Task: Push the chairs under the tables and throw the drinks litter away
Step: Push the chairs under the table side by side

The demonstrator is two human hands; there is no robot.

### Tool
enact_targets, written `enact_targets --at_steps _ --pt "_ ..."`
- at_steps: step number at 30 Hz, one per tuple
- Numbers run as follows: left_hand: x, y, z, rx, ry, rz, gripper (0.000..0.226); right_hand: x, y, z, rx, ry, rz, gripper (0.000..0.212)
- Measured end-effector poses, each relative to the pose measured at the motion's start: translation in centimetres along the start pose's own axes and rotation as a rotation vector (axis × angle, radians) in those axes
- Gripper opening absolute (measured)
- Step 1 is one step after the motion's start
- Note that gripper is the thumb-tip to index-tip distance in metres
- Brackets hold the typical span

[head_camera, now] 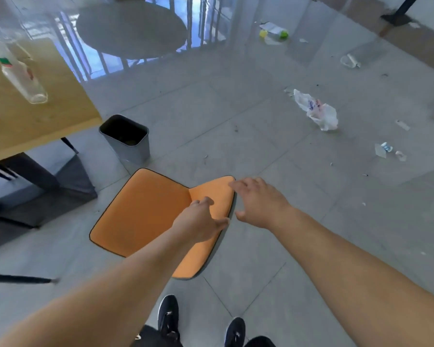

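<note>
Orange chair [145, 214] backrest top is approached by left hand [198, 221] and right hand [258, 204], both spread, nothing gripped, presumably for pushing toward the table [60, 116] at 10 o'clock.

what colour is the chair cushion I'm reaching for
Orange, with thin dark piping along the edge of the chair, shown in the head view.

Single head-worn wide-angle view, facing forward and steeply down. Forearms and shoes [169, 314] near at bottom edge; orange chair [145, 216] close below; surface [60, 113] corner left; floor [261, 136] stretching ahead.
</note>
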State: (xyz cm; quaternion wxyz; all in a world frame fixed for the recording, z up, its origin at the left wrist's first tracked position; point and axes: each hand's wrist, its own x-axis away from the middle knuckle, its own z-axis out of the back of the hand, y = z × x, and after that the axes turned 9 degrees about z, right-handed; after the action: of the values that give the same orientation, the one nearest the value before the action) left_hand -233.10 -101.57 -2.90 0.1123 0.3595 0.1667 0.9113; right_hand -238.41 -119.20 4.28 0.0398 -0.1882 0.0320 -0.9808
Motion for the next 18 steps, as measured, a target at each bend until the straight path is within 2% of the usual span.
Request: enact_targets --at_steps 5,10,12,18 --pt "-1.4 0.1 -1.4 -0.005 -0.042 0.150 0.086 -4.4 2.8 -2.0 0.106 -0.131 0.231 0.082" --pt "-0.2 0.5 -4.1 0.116 -0.147 0.352 0.101 -7.3 4.5 -4.7 0.193 -0.203 0.460 0.069" --pt "0.6 0.6 -5.5 0.156 -0.118 0.401 0.102 -7.9 4.6 -5.7 0.258 -0.227 0.531 0.062" --pt "2.3 -0.2 -7.9 0.309 -0.018 0.494 0.086 -10.0 2.8 -7.2 0.398 -0.263 0.662 0.051"
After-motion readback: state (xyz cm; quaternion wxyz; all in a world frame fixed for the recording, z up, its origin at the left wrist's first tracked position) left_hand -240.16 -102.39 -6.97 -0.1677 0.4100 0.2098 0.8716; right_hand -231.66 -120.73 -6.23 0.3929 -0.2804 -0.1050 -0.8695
